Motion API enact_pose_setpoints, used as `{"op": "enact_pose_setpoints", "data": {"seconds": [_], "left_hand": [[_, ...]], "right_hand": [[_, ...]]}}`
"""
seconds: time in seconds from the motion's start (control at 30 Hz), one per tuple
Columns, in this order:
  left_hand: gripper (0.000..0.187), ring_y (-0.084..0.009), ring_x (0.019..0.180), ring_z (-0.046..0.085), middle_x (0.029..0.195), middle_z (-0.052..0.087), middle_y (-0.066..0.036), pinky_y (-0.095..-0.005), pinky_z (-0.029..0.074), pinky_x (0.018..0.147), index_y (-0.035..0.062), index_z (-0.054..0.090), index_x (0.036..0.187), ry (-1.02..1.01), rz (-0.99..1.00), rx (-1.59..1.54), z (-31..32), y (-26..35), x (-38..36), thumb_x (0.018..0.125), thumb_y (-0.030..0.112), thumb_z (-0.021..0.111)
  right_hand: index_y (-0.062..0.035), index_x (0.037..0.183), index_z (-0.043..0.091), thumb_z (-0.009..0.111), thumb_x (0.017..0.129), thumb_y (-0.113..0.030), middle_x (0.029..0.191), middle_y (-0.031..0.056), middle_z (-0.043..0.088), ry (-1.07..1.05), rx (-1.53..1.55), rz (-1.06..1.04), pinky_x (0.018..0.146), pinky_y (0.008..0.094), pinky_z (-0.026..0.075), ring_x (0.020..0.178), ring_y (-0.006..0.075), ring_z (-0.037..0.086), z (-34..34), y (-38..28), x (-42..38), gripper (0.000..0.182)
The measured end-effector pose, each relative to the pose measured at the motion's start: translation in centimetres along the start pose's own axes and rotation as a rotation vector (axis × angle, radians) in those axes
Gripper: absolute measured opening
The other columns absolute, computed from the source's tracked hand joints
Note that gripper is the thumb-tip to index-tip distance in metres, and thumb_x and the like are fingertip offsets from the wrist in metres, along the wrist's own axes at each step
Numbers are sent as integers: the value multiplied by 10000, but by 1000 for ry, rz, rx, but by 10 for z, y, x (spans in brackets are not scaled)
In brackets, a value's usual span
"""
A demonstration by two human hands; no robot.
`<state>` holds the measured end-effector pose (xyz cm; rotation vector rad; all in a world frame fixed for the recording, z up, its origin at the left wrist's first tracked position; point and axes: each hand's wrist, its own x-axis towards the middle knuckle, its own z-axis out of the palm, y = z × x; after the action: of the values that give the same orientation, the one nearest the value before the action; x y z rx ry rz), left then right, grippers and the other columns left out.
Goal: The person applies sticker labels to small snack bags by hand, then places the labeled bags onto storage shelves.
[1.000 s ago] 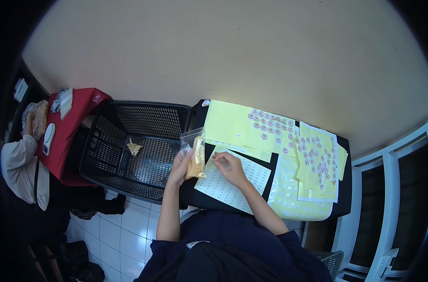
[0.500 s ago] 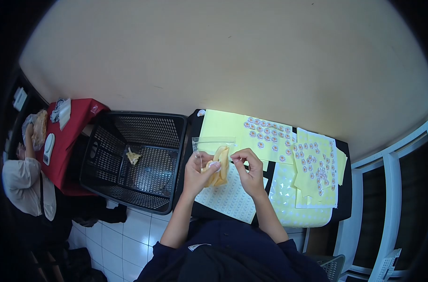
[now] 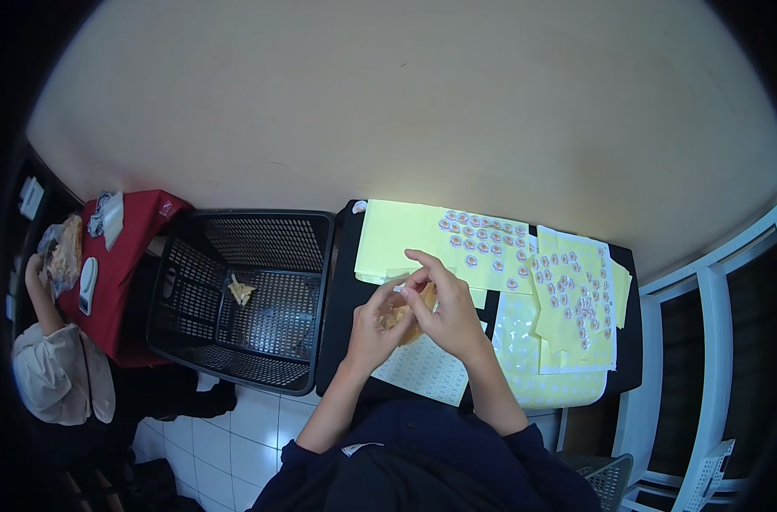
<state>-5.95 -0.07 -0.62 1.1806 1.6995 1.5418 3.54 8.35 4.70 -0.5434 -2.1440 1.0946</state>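
Biggest thing here is the black counter (image 3: 346, 290), with a black plastic basket (image 3: 239, 294) just beside it on the left holding one small snack bag (image 3: 240, 290). Yellow sticker sheets (image 3: 491, 247) cover the far side of the counter and a white label sheet (image 3: 423, 371) lies at the near edge. Both hands are up over the counter: left hand (image 3: 378, 328) is wrapped around a clear bag of chips (image 3: 410, 309), right hand (image 3: 444, 311) pinches it from the other side. A co-worker's sleeve (image 3: 60, 384) shows far left.
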Motion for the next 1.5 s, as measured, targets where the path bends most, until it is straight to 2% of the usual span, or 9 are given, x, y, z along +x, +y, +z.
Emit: {"op": "enact_pose_setpoints", "data": {"seconds": [0.1, 0.2, 0.47, 1.0, 1.13, 1.2, 1.3, 1.37, 1.5], "left_hand": [[389, -221, 909, 584, 961, 592, -142, -302, 475, 732, 27, 487, 1076, 39, 81, -38, 4, 5, 0, 709, 46, 614], [420, -224, 911, 584, 975, 587, -143, -300, 475, 729, 28, 470, 1090, 34, 89, -10, 4, 3, -1, 698, 44, 619], [459, -209, 891, 583, 995, 574, -116, -276, 476, 669, 41, 462, 1094, 37, 123, -3, 6, 1, -1, 664, 26, 621], [481, -253, 926, 572, 1009, 566, -143, -295, 467, 693, 24, 445, 1101, 27, 169, 87, 8, -1, -4, 658, 36, 631], [466, -209, 894, 577, 998, 567, -139, -297, 469, 712, -2, 440, 1092, -2, 118, 38, 8, 3, -4, 663, 21, 621], [454, -178, 860, 580, 984, 568, -138, -296, 470, 730, -22, 436, 1084, -19, 76, -12, 8, 3, -6, 666, 1, 609], [489, -183, 889, 565, 1007, 554, -146, -299, 472, 734, -18, 407, 1112, -115, 34, -213, 8, 1, -9, 670, -13, 616], [511, -213, 961, 546, 1014, 562, -117, -302, 448, 766, 22, 426, 1121, -172, -38, -343, 10, 2, -11, 672, 67, 666], [505, -206, 952, 551, 1005, 565, -112, -303, 446, 764, 22, 433, 1116, -183, -4, -331, 14, 6, -15, 673, 75, 669]], "right_hand": [[-29, 1128, 419, 554, 740, -63, 725, 89, 554, -35, -43, 16, 676, 329, 437, 692, 225, 561, 0, 1, -1, 412], [-22, 1123, 415, 557, 738, -64, 713, 91, 555, -38, -77, 7, 672, 331, 440, 671, 229, 568, 0, -2, -1, 412], [-14, 1114, 438, 577, 731, -70, 710, 95, 565, -11, -156, -14, 656, 307, 447, 687, 212, 576, 2, -5, -3, 411], [-38, 1081, 478, 617, 705, -144, 665, 32, 563, 31, -368, -61, 642, 320, 394, 656, 182, 543, 3, -4, -3, 414], [-41, 1062, 490, 635, 692, -179, 681, 40, 548, 22, -400, -50, 638, 318, 383, 683, 188, 531, 1, -3, -2, 421], [-46, 1040, 509, 645, 674, -201, 765, 47, 535, 74, -491, -75, 672, 311, 359, 762, 187, 511, -3, -2, -1, 420], [-48, 1049, 501, 648, 671, -218, 820, 58, 517, 54, -485, -31, 695, 316, 352, 815, 196, 500, -10, -3, -4, 440], [-50, 1058, 494, 648, 671, -208, 825, 61, 520, 56, -432, -38, 698, 312, 352, 811, 198, 506, -12, 1, -6, 446], [-56, 1084, 481, 674, 652, -156, 845, 65, 537, 10, -194, 16, 730, 315, 387, 808, 199, 532, -16, 8, -14, 484]]}}
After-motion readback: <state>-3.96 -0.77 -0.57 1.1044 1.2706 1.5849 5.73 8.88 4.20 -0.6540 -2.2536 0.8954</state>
